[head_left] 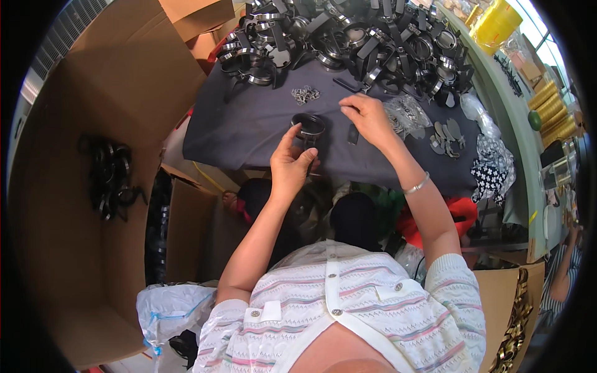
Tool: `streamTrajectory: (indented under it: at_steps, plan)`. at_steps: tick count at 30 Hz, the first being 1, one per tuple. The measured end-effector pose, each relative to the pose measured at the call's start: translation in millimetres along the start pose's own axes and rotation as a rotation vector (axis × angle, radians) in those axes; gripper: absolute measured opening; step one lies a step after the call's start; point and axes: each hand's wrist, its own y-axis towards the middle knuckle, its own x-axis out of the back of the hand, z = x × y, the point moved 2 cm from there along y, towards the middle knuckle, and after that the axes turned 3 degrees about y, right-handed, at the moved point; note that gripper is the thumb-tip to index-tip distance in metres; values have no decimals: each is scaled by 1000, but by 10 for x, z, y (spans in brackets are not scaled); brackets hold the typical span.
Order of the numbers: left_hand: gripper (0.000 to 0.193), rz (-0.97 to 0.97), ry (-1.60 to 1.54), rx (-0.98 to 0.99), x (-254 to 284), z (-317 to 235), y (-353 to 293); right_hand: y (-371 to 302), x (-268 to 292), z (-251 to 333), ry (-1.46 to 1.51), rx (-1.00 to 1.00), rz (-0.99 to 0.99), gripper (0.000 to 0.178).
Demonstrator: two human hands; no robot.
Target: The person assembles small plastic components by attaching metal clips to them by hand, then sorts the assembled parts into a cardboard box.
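left hand (287, 168) pinching a glossy black round band (315, 133), mid-frame
its opening faces up; right hand (372, 120) has fingers pressed together, contents unclear.

Daylight glares through a window (547, 38) at upper right, beyond a dark cloth-covered table (233, 127).
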Motion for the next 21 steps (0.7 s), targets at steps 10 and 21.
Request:
streamTrajectory:
  at_steps: [10, 21]
  plan:
    - [59, 175, -56, 195, 34, -97, 118, 691, -698, -122, -454, 147, 240, 22]
    - [54, 279, -25, 33, 35, -100, 159, 140, -118, -69, -235, 135, -23, 14]
